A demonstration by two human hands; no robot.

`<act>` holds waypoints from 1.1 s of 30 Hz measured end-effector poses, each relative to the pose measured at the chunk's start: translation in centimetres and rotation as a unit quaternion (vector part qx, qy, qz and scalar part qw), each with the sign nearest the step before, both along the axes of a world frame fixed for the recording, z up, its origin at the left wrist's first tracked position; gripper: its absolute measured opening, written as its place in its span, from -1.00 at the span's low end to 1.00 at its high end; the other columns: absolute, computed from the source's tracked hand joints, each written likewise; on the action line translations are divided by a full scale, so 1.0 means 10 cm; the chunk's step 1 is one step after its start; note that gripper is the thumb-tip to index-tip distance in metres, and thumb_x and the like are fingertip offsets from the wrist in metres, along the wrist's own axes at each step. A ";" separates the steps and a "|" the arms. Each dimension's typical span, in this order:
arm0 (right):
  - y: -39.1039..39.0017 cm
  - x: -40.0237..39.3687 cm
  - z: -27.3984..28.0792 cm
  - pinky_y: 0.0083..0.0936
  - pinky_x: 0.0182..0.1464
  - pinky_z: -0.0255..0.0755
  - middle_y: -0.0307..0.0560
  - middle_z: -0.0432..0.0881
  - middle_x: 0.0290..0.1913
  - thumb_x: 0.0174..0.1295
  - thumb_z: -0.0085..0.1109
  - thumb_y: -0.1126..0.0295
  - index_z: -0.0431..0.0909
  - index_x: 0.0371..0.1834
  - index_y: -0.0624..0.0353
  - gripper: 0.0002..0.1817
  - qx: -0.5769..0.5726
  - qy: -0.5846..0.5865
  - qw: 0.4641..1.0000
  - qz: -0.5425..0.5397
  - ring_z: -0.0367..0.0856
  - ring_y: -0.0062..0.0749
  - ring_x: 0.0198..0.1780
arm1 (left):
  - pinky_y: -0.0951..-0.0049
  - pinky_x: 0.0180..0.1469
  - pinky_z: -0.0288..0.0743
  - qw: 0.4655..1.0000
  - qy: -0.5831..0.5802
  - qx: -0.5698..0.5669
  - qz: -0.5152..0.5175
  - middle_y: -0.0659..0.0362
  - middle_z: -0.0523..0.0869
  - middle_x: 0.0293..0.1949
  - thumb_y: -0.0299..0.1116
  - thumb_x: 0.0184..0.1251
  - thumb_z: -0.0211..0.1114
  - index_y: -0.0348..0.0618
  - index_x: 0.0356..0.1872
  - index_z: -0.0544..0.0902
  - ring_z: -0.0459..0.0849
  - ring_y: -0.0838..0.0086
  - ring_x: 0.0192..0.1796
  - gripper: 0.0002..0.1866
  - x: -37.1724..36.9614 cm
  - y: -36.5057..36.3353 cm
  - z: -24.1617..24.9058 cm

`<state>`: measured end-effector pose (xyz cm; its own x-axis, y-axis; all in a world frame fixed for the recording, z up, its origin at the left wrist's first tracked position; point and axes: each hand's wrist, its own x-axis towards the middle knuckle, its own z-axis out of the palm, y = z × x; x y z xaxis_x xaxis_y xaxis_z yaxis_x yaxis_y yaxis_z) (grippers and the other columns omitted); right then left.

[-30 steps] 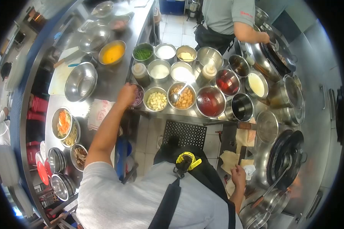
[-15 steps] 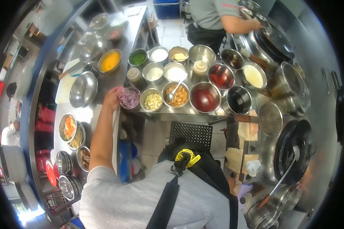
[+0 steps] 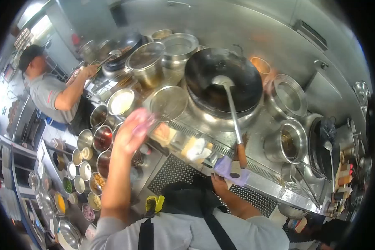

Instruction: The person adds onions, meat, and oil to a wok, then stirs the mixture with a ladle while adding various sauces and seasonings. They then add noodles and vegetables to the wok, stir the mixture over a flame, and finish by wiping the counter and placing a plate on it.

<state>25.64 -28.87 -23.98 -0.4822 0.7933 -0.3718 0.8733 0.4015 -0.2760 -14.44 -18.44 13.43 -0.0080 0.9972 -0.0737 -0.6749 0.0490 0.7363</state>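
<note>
My left hand (image 3: 131,133) is raised over the counter edge, left of the black wok (image 3: 223,81), and is closed on a blurred pinch of purple red onion slices (image 3: 142,118). A long ladle (image 3: 229,98) rests in the wok with its wooden handle (image 3: 241,155) pointing toward me. Low at the stove front, my right hand (image 3: 219,183) grips a purple cloth (image 3: 229,168) just beside that handle.
A round steel lid (image 3: 168,102) and steel pots (image 3: 148,62) stand left of the wok, with more pots (image 3: 289,141) to its right. Ingredient bowls (image 3: 101,137) line the counter at left. A co-worker (image 3: 50,93) cooks at the far-left stove. A perforated mat (image 3: 177,173) covers the floor.
I have turned from the ingredient bowls to the wok. My left hand left the red onion bowl with slices and rose toward the wok. My right hand brought the cloth up to the ladle handle.
</note>
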 end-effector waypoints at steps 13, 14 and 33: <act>-0.04 -0.02 0.07 -0.13 0.21 0.50 0.21 0.47 0.28 0.23 -0.01 0.42 0.27 0.39 0.38 -0.39 0.064 0.075 0.995 -0.020 0.59 0.15 0.14 | 0.27 -0.05 0.64 0.533 0.791 0.223 0.199 -0.06 0.68 0.00 -0.49 0.12 0.39 -0.21 0.07 0.64 0.75 0.27 -0.13 -0.58 1.80 2.41 -1.01; -0.02 -0.03 0.05 -0.15 0.21 0.50 0.19 0.49 0.26 0.24 -0.02 0.41 0.28 0.39 0.37 -0.40 0.080 0.062 0.995 -0.012 0.59 0.13 0.14 | 0.27 -0.07 0.65 0.592 0.737 0.249 0.210 -0.06 0.69 -0.01 -0.48 0.13 0.38 -0.21 0.03 0.65 0.75 0.25 -0.14 -0.62 1.82 2.26 -1.08; -0.06 -0.54 -0.07 -0.17 0.13 0.48 0.23 0.59 0.11 0.23 0.10 0.42 0.46 0.21 0.36 -0.53 0.073 -0.007 0.992 0.106 0.61 0.05 0.06 | 0.47 -0.43 0.54 0.592 0.188 -0.310 0.720 0.19 0.67 -0.41 -0.35 0.40 0.21 -0.16 -0.15 0.59 0.63 0.52 -0.43 -0.87 -0.50 -5.32 -1.26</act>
<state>20.23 -29.47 -24.70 -0.6397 0.7201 -0.2688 0.7682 0.6113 -0.1902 -19.43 -71.66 0.81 -0.9489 -0.2805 -0.1445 -0.1396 -0.0375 0.9895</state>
